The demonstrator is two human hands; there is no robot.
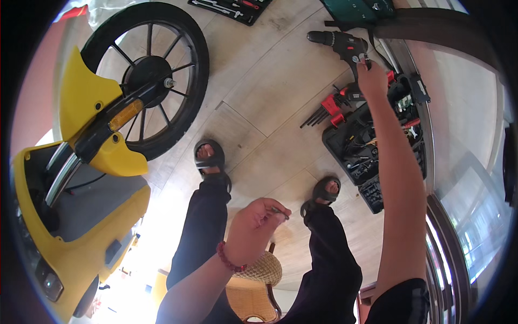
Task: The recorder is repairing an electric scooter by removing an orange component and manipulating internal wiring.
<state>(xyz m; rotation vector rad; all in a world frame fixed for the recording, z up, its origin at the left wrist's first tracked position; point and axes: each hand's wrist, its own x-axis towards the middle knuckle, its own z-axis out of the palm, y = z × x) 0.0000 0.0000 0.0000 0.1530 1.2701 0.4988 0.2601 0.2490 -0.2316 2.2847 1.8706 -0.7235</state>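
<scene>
Evidently I am pinching a small metal piece (280, 212) in the left hand (251, 229), at the lower centre of the frame; those fingers are pressing together, clamped on it, probably because so slight a thing is calling for a fingertip grip; the right hand (373, 81) is sitting at the upper right, over the handle of a black drill (344, 45); its fingers are curling by a silvery bit, but I cannot tell whether they are clamping on that, on the drill or on neither.

The drill is lying with its chuck pointing left, apparently kept within arm's length; a red holder (328, 105) of dark rods is resting just below it, likely for the same ease of reach.

Beneath the right forearm, a black tool case (328, 137) is lying open on the floor (253, 102); it is holding a jumble of small tools and fittings, much of it hiding behind the arm; at its lower end a black section is carrying rows of small pieces; at the top edge, a black tray (248, 20) is keeping chrome tools in slots, presumably to sort them; a green bag (353, 11) is standing upper right, its contents not showing.
</scene>
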